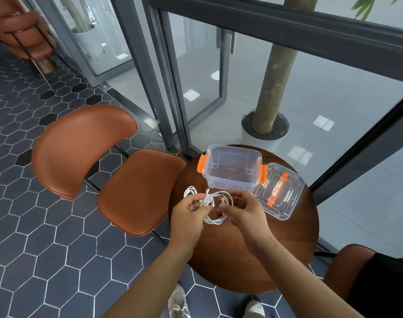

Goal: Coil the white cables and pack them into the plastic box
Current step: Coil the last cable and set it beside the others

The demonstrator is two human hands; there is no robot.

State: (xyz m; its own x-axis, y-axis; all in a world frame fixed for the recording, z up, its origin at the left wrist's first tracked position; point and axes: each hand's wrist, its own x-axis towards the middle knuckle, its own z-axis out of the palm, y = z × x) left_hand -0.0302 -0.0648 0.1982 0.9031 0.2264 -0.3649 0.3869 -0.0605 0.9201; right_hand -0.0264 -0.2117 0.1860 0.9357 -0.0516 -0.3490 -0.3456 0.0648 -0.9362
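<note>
white cable coil [215, 208] btwn both hands

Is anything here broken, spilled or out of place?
Nothing stands out. The clear plastic box with orange latches stands upright and open on the round brown wooden table, its clear lid flat beside it. The left hand and right hand hold a looped white cable.

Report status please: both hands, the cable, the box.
Left hand and right hand both pinch white cable, loosely coiled. Plastic box open, empty, lid beside it. Nothing blocks box.
</note>
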